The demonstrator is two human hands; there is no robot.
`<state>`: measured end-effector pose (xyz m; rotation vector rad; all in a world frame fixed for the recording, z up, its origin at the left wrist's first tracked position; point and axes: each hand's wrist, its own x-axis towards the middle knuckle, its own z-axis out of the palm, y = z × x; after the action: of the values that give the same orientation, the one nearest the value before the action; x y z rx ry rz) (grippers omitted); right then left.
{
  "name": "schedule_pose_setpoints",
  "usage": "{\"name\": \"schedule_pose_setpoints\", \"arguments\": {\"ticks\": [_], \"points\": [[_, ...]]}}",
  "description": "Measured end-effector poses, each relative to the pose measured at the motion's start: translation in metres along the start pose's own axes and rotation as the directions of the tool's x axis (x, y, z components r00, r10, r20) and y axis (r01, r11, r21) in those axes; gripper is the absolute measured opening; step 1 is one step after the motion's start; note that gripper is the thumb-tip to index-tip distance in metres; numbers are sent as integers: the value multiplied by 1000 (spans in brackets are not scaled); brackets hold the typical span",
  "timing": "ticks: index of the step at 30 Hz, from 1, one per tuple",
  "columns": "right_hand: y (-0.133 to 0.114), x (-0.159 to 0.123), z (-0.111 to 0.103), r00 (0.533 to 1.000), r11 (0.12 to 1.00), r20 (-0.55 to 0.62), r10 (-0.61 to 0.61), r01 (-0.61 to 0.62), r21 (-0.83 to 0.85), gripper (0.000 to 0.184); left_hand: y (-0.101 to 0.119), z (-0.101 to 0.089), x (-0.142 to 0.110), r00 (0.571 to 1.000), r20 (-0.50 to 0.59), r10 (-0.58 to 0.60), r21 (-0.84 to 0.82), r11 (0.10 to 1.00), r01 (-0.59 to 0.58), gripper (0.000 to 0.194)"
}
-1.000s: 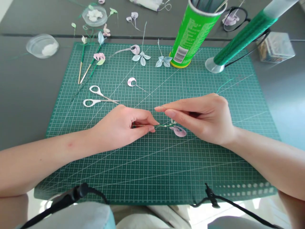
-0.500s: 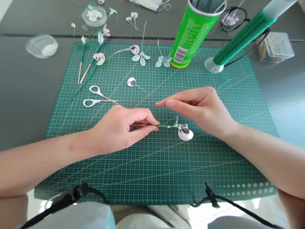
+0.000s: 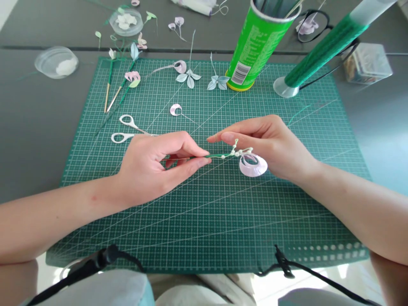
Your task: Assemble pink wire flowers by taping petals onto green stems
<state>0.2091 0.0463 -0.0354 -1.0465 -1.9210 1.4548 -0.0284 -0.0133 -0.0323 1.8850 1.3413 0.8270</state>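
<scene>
My left hand pinches a thin flower stem, wrapped in green, between thumb and fingertips. At the stem's right end are small whitish buds and a pale lilac looped petal, which hangs just in front of my right hand. The right thumb and forefinger are pressed together above the stem, beside the buds. A fine green thread trails from behind the right knuckles onto the mat; where it runs between the fingers is hidden.
White-handled scissors lie left on the green cutting mat. Beyond are a loose lilac petal, blue flowers, wrapped sticks, a green can, a green tube and a clear box.
My left hand has lifted the stem slightly away from me, bringing the buds and lilac petal up against the view of the right hand. The right hand has barely moved.
</scene>
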Motion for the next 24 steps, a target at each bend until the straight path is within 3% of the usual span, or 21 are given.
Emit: {"name": "schedule_pose_setpoints", "arguments": {"ticks": [8, 12, 17, 24], "points": [[8, 4, -3, 994, 986, 111, -16, -3, 169, 24, 1, 2, -1, 996, -78, -31, -65, 998, 26, 9], [9, 6, -5, 981, 989, 175, -87, 64, 134, 20, 0, 3, -1, 992, -75, -97, -139, 987, 86, 9], [9, 7, -7, 978, 999, 206, -34, 26, 42, 22, -1, 2, 2, 983, -13, -182, -247, 954, 173, 10], [13, 9, -6, 972, 941, 200, 120, -176, 290, 22, -12, 0, 15, 945, 164, -282, -463, 824, 327, 9]]}}
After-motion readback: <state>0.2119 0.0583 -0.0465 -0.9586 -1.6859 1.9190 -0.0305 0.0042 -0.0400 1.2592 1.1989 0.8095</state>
